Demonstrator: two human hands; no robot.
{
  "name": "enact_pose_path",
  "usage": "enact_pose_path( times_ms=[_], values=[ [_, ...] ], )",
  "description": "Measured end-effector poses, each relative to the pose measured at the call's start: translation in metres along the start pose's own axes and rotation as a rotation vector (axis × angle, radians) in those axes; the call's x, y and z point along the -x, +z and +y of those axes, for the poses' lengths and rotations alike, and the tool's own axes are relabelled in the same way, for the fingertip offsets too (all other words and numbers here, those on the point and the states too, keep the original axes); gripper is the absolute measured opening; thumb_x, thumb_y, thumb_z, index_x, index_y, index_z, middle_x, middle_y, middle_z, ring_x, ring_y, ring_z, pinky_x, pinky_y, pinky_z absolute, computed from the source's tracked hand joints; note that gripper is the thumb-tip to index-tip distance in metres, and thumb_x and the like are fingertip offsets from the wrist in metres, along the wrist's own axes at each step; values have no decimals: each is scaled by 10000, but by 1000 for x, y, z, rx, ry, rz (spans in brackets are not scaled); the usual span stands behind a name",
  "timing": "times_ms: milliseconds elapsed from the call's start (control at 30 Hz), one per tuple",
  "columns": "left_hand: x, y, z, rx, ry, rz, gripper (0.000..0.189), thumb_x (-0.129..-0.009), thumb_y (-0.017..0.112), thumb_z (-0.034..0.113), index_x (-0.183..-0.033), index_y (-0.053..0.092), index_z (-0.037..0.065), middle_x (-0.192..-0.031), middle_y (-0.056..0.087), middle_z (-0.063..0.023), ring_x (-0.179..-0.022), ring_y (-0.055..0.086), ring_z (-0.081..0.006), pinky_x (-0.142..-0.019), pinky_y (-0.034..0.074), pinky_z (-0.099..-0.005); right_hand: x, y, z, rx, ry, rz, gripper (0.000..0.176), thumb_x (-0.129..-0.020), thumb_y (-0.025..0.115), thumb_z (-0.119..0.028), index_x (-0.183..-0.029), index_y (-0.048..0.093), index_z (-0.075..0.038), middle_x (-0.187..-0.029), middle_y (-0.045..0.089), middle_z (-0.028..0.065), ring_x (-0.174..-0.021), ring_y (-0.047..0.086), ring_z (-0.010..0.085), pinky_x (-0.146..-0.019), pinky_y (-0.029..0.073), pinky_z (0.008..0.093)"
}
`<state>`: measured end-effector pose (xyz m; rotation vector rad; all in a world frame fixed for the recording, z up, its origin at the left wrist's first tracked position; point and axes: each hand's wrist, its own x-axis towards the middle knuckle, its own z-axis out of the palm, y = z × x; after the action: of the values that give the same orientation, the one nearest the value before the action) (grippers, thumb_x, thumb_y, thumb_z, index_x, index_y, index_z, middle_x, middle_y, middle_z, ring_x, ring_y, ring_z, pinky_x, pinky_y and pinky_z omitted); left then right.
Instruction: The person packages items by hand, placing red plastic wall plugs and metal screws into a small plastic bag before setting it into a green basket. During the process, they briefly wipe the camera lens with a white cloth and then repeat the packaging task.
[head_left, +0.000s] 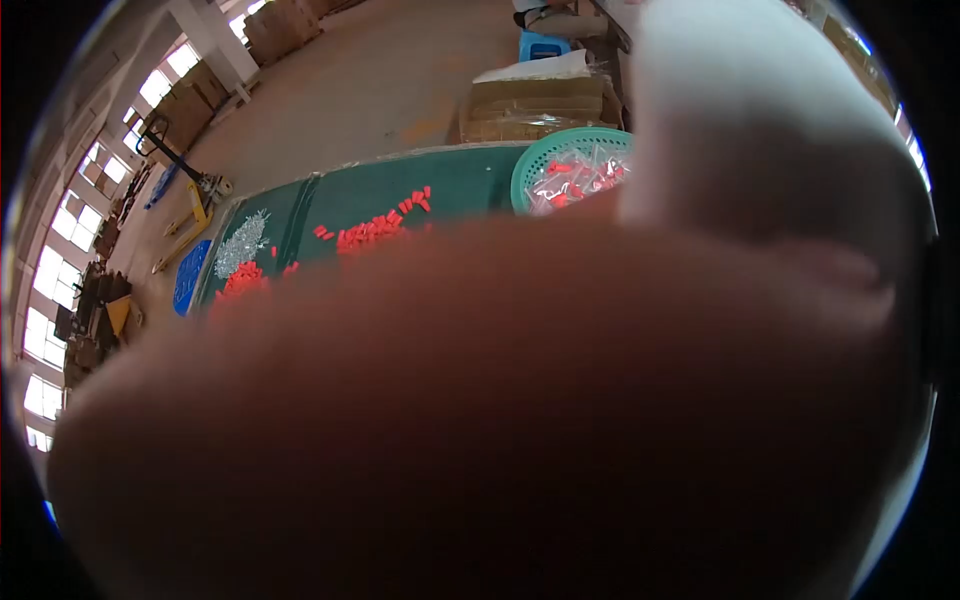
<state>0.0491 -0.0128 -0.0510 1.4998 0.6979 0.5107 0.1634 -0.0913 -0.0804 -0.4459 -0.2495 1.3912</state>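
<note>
A hand [520,420] is held right against the camera and fills most of the view as a blurred reddish mass. A paler blurred part [760,130] of it rises at the upper right. I cannot tell whether it is my left hand or my right hand, nor whether it holds anything. Past it lies a green table [450,185] with small red parts [372,232] scattered along it. A pile of silvery parts [241,243] and more red parts [240,282] lie at its left end. A green basket [545,160] of bagged red parts stands on the right.
Cardboard boxes [535,108] stand behind the table, and more are stacked by the far wall [282,28]. A yellow pallet jack [190,190] is parked on the concrete floor at left. A blue stool [543,44] and a seated person [545,12] are in the distance.
</note>
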Motion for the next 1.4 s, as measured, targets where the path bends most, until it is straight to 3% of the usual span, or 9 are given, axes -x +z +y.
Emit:
enact_pose_path(
  times_ms=[167,433,567,733,933,1233,1267,1400],
  values=[
    [1,0,-1,18,-12,-3,103,-934,550,63,-891,626,6,-763,619,-35,-678,579,-81,-596,469,-235,-3,1,-4,165,-64,75,249,-949,563,-123,-1179,520,-37,-1095,592,107,-927,554,180,-781,461,341],
    [9,-13,-5,57,-26,15,94,-932,552,59,-892,621,10,-763,615,-35,-675,576,-87,-600,471,-241,-59,3,-51,779,-350,230,183,-950,548,-106,-1119,531,-37,-1021,596,92,-852,548,169,-738,465,316],
    [10,-14,-8,79,-17,23,89,-932,553,57,-892,619,12,-763,613,-35,-673,575,-91,-602,471,-244,-79,3,-47,897,-358,214,151,-951,541,-98,-1089,537,-37,-983,598,85,-814,545,163,-716,466,304],
    [9,-17,-10,104,-30,21,84,-931,554,54,-892,616,14,-762,610,-35,-672,573,-95,-604,472,-248,-14,1,21,789,-212,206,112,-952,533,-87,-1052,543,-38,-937,601,76,-767,540,156,-689,469,288],
    [8,-22,-15,126,-43,24,77,-930,555,52,-892,613,17,-762,607,-35,-669,571,-99,-607,473,-253,-72,-4,-35,970,-358,224,112,-961,520,-130,-1032,524,-44,-907,575,61,-768,529,150,-718,472,296],
    [10,-30,-18,181,-53,29,67,-929,558,47,-893,607,21,-762,602,-35,-666,568,-107,-611,475,-260,-37,22,-3,982,-297,200,144,-975,501,-194,-1002,496,-53,-862,537,39,-770,513,140,-763,478,308],
    [9,-31,-18,195,-53,32,66,-928,558,47,-893,607,21,-762,602,-35,-666,568,-107,-612,475,-260,-30,0,12,972,-292,210,149,-977,499,-202,-999,493,-54,-857,532,36,-770,511,139,-768,478,309],
    [13,-43,-19,249,-65,61,62,-928,559,45,-893,604,23,-762,599,-35,-664,566,-111,-614,476,-263,-40,5,-7,910,-317,237,172,-983,491,-230,-985,480,-59,-837,515,26,-771,504,134,-787,481,314]
  ],
)
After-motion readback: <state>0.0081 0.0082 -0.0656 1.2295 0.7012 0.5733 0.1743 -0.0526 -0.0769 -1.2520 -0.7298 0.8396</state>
